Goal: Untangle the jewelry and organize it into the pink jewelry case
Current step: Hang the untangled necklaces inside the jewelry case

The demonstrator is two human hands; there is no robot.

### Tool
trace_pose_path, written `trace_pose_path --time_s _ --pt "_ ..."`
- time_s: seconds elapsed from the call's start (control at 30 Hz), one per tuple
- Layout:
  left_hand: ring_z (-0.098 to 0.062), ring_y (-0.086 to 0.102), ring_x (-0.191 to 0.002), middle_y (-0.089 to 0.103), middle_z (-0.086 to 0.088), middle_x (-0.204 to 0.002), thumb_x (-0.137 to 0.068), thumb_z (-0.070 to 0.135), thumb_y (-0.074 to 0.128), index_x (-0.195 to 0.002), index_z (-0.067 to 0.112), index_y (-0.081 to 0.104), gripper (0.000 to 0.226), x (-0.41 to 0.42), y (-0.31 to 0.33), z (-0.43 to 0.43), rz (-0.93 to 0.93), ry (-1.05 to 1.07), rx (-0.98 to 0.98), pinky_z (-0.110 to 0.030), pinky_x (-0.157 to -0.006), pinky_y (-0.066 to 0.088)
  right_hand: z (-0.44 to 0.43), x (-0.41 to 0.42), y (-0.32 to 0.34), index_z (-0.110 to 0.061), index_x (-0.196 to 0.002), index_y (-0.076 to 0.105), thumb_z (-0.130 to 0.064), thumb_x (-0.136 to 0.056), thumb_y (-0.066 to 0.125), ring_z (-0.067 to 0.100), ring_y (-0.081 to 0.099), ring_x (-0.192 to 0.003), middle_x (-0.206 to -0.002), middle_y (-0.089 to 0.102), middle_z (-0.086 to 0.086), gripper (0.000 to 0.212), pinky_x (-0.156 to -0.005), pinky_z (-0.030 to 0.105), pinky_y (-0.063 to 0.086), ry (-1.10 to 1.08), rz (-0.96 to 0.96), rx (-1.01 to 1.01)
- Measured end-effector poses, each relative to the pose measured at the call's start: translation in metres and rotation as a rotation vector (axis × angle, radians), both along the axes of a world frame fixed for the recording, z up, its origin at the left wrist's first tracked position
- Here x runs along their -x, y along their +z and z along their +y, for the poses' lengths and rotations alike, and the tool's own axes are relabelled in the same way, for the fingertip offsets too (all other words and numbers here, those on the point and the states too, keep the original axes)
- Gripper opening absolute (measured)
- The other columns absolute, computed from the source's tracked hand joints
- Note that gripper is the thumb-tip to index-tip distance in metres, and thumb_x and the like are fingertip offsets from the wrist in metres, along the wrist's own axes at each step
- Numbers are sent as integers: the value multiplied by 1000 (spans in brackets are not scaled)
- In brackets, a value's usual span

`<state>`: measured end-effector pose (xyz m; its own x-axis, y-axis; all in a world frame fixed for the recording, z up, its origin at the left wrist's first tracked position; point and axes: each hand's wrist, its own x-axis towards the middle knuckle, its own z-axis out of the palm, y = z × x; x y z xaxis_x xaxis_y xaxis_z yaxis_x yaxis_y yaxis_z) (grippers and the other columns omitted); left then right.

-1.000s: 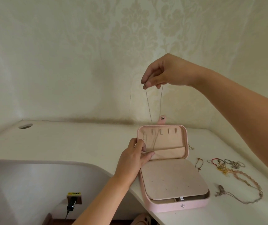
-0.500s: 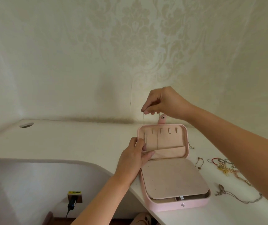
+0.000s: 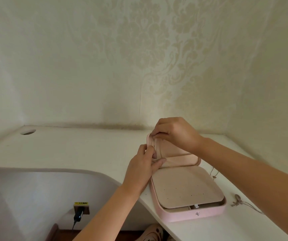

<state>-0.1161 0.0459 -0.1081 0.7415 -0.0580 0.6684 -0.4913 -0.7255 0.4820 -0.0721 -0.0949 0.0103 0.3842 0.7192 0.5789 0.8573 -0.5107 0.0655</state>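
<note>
The pink jewelry case [image 3: 192,214] lies open on the white desk, its lid [image 3: 179,153] propped up toward the wall. My left hand [image 3: 143,167] grips the lid's left edge, with the thumb on the pocket's rim. At the lid's top left corner, by the hooks, my right hand [image 3: 174,133] pinches a thin necklace chain [image 3: 157,150]. The chain hangs down the inside of the lid toward the pocket. A flat pink insert with small holes covers the case base.
Another necklace [image 3: 237,202] lies on the desk right of the case, and a small chain piece [image 3: 213,174] shows by my right forearm. A cable hole [image 3: 28,132] is far left. The desk edge curves inward; below it are a plug [image 3: 79,213] and a shoe [image 3: 152,233].
My right hand has come down from high above the case to the lid's top edge, lowering the chain into the lid. The left hand stays on the lid's left edge.
</note>
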Motion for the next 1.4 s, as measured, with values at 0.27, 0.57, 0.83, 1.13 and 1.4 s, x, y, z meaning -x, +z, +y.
trace_pose_path --time_s 0.27,0.57,0.83,1.13,1.4 --pt "-12 45 -58 43 6 -87 -84 55 46 -84 14 49 40 0 -1 0 -81 -5 5 -19 -52 36 -7 -3 -6 -13 -93 70 -27 -74 80 -3 45 -79 -88 54 -12 26 -74 8 36 -99 233 -249" --pt "-12 45 -61 45 5 -88 -84 55 44 -86 15 50 40 1 1 -1 -65 -4 -13 -19 -52 36 -8 -7 9 -18 -99 74 -25 -80 76 1 62 -86 -93 72 -8 20 -73 6 42 -231 649 -123" --pt "-13 46 -70 43 3 -92 -89 41 60 -89 15 48 28 0 5 0 43 27 -39 -27 -58 40 9 -6 17 -17 -85 72 -18 -77 77 4 57 -70 -74 65 -7 10 -61 13 42 -341 682 -74" --pt "-3 45 -71 44 8 -80 -85 30 68 -73 23 42 29 2 11 2 75 -125 129 -12 -61 33 -113 12 50 -9 -104 72 -9 -86 68 12 66 -89 -100 72 6 18 -78 13 52 -354 806 -496" --pt "-1 45 -68 51 1 -76 -83 23 72 -68 19 49 28 -14 22 -18 212 -240 208 -13 -60 33 -217 27 8 -12 -81 73 10 -81 65 14 64 -72 -78 71 6 23 -62 15 51 -722 878 -224"
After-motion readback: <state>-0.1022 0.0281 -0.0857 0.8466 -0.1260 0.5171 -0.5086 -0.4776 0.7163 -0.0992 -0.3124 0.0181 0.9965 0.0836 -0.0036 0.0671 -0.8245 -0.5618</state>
